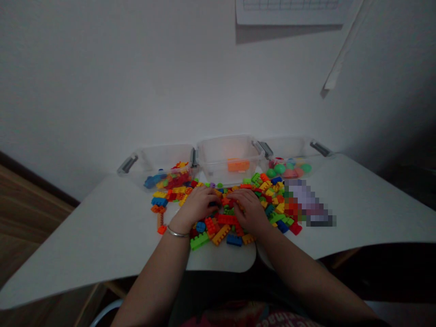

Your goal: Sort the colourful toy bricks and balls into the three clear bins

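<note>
A heap of coloured plastic building bricks covers the middle of the white table. My left hand, with a thin bracelet on its wrist, rests on the heap with its fingers curled. My right hand lies beside it, fingers also curled over the bricks. The fingertips of both hands meet around a small orange brick; I cannot see which hand grips it.
Three clear plastic bins stand at the table's back against the wall: the left bin holds mixed bricks, the middle bin an orange piece, the right bin green and pink balls. A blurred-out patch lies right of the heap.
</note>
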A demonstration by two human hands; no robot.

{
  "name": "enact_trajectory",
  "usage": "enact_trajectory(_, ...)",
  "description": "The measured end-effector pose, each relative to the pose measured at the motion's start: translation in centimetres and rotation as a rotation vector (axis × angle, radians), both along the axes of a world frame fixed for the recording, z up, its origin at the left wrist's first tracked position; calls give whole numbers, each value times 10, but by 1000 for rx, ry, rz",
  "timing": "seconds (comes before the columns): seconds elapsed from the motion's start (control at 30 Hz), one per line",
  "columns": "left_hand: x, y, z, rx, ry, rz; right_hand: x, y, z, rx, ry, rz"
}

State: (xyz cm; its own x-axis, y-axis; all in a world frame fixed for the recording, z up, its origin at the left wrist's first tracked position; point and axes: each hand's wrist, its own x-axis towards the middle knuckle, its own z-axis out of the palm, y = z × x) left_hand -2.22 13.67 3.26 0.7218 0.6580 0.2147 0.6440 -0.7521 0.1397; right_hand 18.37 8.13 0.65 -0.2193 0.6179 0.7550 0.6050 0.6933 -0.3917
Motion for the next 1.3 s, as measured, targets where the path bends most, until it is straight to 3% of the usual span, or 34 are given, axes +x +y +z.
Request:
enact_trajectory(1.0,5,0,-4,19,6,22,0,5,-1,-34,9,-31)
enact_trajectory(1.2,5,0,-5,14,-53,9,0,5,-2,-21,12,-29)
enact_trajectory(1.3,5,1,-6,-13,-184,12,1,5,-2,-16,4,-24)
